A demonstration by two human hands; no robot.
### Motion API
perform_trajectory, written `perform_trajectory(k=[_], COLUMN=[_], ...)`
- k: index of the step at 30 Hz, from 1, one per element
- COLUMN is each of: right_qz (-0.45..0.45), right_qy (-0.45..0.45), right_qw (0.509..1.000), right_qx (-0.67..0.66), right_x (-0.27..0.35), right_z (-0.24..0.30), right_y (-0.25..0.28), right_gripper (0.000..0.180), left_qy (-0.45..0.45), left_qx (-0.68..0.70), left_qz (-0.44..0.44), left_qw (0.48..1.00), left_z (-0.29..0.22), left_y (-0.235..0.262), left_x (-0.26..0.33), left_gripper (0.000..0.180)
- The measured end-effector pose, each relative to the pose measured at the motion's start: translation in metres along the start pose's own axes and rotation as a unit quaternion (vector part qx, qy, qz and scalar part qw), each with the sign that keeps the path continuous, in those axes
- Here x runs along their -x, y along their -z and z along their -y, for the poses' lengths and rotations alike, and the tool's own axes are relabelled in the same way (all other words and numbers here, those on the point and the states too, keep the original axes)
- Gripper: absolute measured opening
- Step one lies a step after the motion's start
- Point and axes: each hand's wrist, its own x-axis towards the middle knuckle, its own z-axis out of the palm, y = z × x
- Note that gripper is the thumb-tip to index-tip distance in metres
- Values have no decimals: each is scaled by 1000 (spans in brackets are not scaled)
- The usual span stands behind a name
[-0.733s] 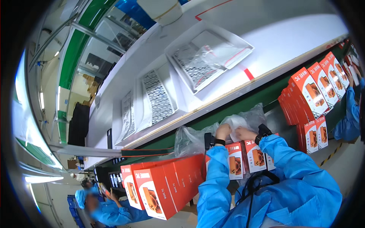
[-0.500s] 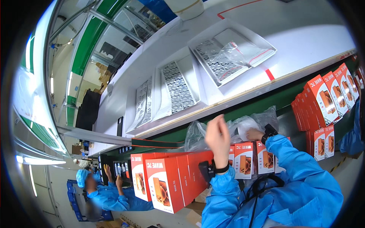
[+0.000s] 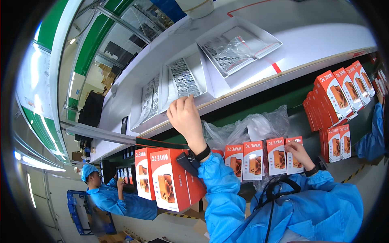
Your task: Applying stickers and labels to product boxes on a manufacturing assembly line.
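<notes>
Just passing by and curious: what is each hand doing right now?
Left hand: raised to the white tray on the shelf, fingers curled at its edge; a grip cannot be told.
Right hand: resting on the end red box, fingers over its top.

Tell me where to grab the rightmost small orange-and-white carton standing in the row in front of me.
Grip the rightmost small orange-and-white carton by its narrow side edges, coming from its free right side. It stands upright, its left edge is against its neighbour, and the right hand already rests on it.
</notes>
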Motion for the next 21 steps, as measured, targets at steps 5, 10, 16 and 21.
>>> perform_trajectory(k=[5, 10, 16, 21], right_qz=[-54, -33, 99, 373], right_qy=[-2, -20, -15, -47], right_qw=[998, 999, 990, 826], right_qx=[7, -10, -100, -420], right_x=[40, 52, 75, 94], right_z=[-6, 9, 62, 92], right_y=[29, 27, 6, 5], right_gripper=[13, 12, 17, 60], left_qy=[-8, -28, -95, -204], left_qx=[-12, -17, 48, 308], left_qz=[25, -24, -85, 164], left_qw=[1000, 999, 991, 915], left_z=[-1, -2, -80, -155], left_y=[9, 37, 135, 196], left_x=[0, 8, 51, 134], left_gripper=[12, 12, 21, 26])
